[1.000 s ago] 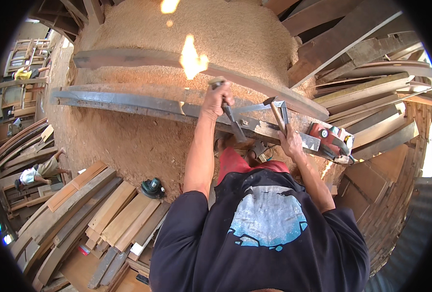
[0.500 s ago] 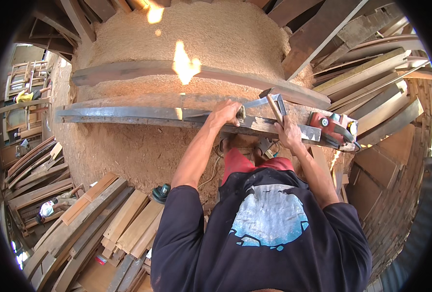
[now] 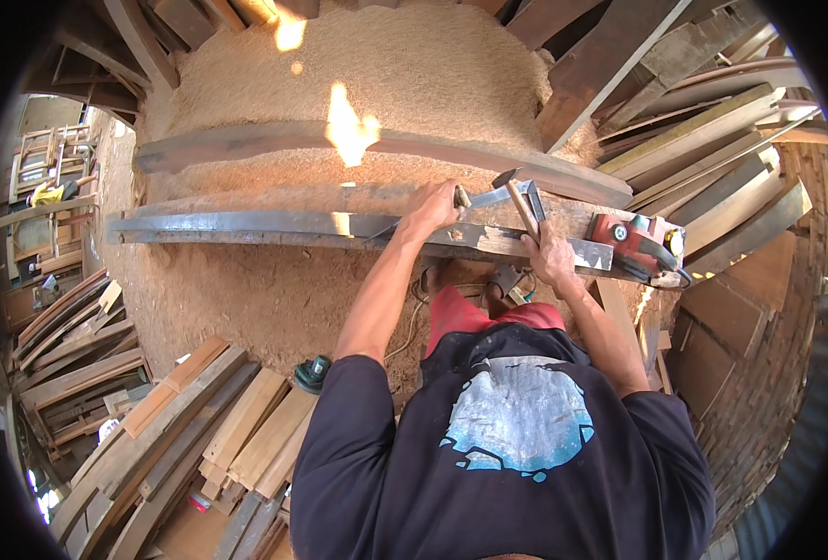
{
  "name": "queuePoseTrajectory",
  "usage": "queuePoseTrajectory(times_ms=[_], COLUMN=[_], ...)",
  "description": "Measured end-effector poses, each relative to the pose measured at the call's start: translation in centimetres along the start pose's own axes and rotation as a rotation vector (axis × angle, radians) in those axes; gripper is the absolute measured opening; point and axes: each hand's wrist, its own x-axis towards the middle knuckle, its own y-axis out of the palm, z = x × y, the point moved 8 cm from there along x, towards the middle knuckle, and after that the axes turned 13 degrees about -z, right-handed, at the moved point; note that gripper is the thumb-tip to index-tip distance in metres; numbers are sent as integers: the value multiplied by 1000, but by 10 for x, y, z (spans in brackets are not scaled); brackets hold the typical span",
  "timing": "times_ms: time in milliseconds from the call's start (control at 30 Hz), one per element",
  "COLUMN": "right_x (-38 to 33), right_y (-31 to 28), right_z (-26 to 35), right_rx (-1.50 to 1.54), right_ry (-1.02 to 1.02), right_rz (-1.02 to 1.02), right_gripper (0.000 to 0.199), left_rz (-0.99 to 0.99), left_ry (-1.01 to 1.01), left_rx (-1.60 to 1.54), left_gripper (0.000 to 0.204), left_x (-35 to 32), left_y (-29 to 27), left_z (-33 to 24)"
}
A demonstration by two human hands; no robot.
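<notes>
The left hand (image 3: 437, 205) has its grip clenched around a chisel (image 3: 461, 197) over the long beam (image 3: 246, 224), which runs from nine toward three o'clock. At the left hand's four o'clock, the right hand (image 3: 551, 256) grasps a hammer (image 3: 527, 213), head toward eleven o'clock. A red power planer (image 3: 630, 241) sits at the right hand's three o'clock.

Occluded and truncated parts.
The left grip (image 3: 434, 204) encloses most of the chisel's handle (image 3: 462, 197); the right grip (image 3: 553, 255) covers the lower handle of the hammer (image 3: 526, 208). The lower edge cuts the black T-shirt (image 3: 358, 467); the dark rim, the stacked planks (image 3: 164, 422). A distant person in yellow (image 3: 48, 194) is too small to resolve.
</notes>
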Motion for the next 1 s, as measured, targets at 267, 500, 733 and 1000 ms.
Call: queuePoseTrajectory(times_ms=[267,500,733,1000], right_x=[2,1,2,-2], right_y=[0,2,1,-5], right_z=[-3,-7,-7,-4], right_rx=[51,61,77,94], right_ry=[-22,-10,7,62], right_rz=[-39,-41,-41,-87], right_gripper=[41,42,42,39], left_rz=[-76,-154,-36,-506], left_ry=[388,419,168,273], left_rx=[179,120,-50,-29], left_gripper=[62,32,37,46], left_x=[-86,-102,-36,5], left_y=[26,18,16,-68], left_z=[18,26,4,-46])
